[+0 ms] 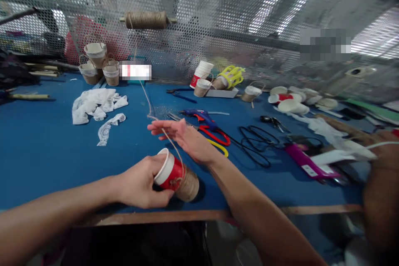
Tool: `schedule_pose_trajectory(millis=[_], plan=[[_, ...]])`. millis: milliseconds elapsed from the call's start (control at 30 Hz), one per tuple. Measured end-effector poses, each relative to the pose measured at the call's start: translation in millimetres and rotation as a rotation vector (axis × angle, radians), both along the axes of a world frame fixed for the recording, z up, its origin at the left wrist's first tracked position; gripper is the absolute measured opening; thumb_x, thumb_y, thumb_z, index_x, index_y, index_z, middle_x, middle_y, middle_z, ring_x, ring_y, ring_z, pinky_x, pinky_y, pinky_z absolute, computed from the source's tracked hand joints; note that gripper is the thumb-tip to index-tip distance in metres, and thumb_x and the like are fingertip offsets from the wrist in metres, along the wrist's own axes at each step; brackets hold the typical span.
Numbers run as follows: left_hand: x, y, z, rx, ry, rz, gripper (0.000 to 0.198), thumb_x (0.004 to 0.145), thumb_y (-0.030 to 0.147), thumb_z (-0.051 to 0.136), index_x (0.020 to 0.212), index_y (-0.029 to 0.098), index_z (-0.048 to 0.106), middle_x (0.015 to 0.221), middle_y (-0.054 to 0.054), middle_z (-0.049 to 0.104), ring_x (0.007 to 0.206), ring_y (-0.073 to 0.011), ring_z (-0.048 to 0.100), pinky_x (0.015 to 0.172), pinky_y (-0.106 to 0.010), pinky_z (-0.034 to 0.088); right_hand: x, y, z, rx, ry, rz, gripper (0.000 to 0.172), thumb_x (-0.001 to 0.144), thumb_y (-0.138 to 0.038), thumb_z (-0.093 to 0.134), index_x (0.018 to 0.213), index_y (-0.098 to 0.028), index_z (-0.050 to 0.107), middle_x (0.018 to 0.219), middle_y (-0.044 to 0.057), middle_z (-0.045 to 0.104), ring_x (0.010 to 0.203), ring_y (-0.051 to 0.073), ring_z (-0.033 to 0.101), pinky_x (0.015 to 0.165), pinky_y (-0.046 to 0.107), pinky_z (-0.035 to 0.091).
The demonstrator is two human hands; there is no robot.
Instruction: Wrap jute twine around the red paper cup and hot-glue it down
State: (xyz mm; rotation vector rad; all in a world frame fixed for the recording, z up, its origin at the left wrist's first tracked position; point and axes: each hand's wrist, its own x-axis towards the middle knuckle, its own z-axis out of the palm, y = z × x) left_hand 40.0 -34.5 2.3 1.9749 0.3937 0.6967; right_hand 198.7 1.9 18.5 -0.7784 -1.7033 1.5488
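Observation:
My left hand [141, 183] is closed around a red and white paper cup [170, 170], tilted with its mouth to the upper left. Brown jute twine [189, 185] is wound around the cup's bottom part, while its red band is still bare. My right hand [183, 135] is above the cup, fingers stretched out. A strand of twine [144, 87] comes down from a spool [146, 20] on the mesh, passes at my right fingers and reaches the cup. Whether those fingers pinch the strand is unclear.
White lace [96, 104] lies left of my hands. Scissors [215, 135] and a blue glue gun [202, 118] lie just beyond my right hand, by a black cable [257, 143]. Twine-covered cups [95, 54] are stacked back left. A purple power strip [307, 162] and another person's arm [382, 183] are at right.

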Motion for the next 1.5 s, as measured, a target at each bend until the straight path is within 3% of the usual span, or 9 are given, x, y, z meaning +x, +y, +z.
schedule_pose_trajectory(millis=[133,300,500,667,833,967,1200,1333,1500], plan=[[-4,0,-4.8,-0.535,0.042,-0.028,0.008,0.067,0.018,0.056,0.067,0.014,0.050,0.056,0.005,0.045,0.047,-0.0058,0.037,0.046,-0.018,0.035,-7,3,-2.8,-0.104,-0.211,0.036,0.061,0.089,-0.056,0.017,0.109,-0.013,0.056,0.101,0.012,0.066,0.094,0.016,0.061,0.083,0.033,0.046],[-10,8,-6.1,-0.657,-0.076,0.150,0.021,0.061,0.025,0.068,0.076,0.011,0.060,0.064,0.000,0.059,0.057,-0.0100,0.051,0.059,-0.023,0.044,11,22,-0.7,0.138,-0.739,-0.493,0.037,0.091,-0.038,0.032,0.104,-0.013,0.056,0.077,0.007,0.068,0.059,0.012,0.062,0.055,0.023,0.047],[-14,16,-3.6,-0.575,-0.118,0.352,0.020,0.058,0.024,0.070,0.071,0.011,0.061,0.062,0.000,0.061,0.054,-0.0099,0.052,0.057,-0.022,0.045,72,59,10.4,0.158,-1.088,-0.866,0.026,0.083,-0.027,0.052,0.100,-0.008,0.058,0.108,0.017,0.060,0.107,0.028,0.053,0.086,0.036,0.041],[-13,18,-0.7,-0.510,-0.102,0.373,0.021,0.058,0.023,0.067,0.074,0.011,0.060,0.062,0.000,0.061,0.053,-0.0097,0.052,0.055,-0.022,0.045,98,77,-8.0,-0.025,-1.259,-0.784,0.031,0.085,-0.031,0.053,0.111,-0.015,0.053,0.112,0.008,0.055,0.094,0.020,0.056,0.078,0.039,0.048],[-13,20,0.2,-0.415,-0.084,0.396,0.021,0.058,0.023,0.065,0.073,0.011,0.057,0.062,-0.001,0.060,0.053,-0.0098,0.051,0.054,-0.023,0.046,94,71,-13.1,0.059,-1.171,-0.876,0.030,0.080,-0.025,0.058,0.106,-0.011,0.054,0.106,0.012,0.058,0.097,0.023,0.056,0.081,0.038,0.045],[-15,25,-1.3,-0.317,-0.046,0.424,0.018,0.059,0.023,0.063,0.071,0.012,0.056,0.060,0.001,0.058,0.052,-0.0095,0.050,0.054,-0.023,0.045,82,47,9.8,0.142,-0.938,-0.929,0.039,0.075,-0.018,0.058,0.111,-0.009,0.046,0.100,0.014,0.061,0.088,0.022,0.061,0.076,0.034,0.047],[-19,34,-5.6,-0.276,-0.023,0.421,0.019,0.061,0.023,0.061,0.075,0.010,0.057,0.063,0.000,0.057,0.054,-0.0095,0.050,0.056,-0.023,0.044,58,14,33.1,-0.024,-0.284,-0.522,0.020,0.070,-0.030,0.064,0.076,-0.013,0.055,0.063,0.003,0.061,0.051,0.010,0.056,0.053,0.023,0.047],[-23,40,-6.4,-0.280,-0.007,0.455,0.020,0.063,0.023,0.060,0.078,0.010,0.057,0.062,0.001,0.056,0.054,-0.0091,0.048,0.054,-0.022,0.043,54,0,30.6,0.055,-0.364,-0.379,0.020,0.078,-0.030,0.056,0.083,-0.012,0.060,0.048,-0.005,0.049,0.040,0.006,0.045,0.041,0.020,0.036],[-25,42,-7.8,-0.288,0.032,0.471,0.019,0.064,0.023,0.058,0.078,0.009,0.057,0.061,0.000,0.056,0.052,-0.0087,0.047,0.052,-0.021,0.043,50,-24,31.3,0.093,-0.579,-0.390,0.022,0.076,-0.038,0.057,0.070,-0.017,0.058,0.040,-0.006,0.045,0.036,0.009,0.045,0.042,0.024,0.040]])
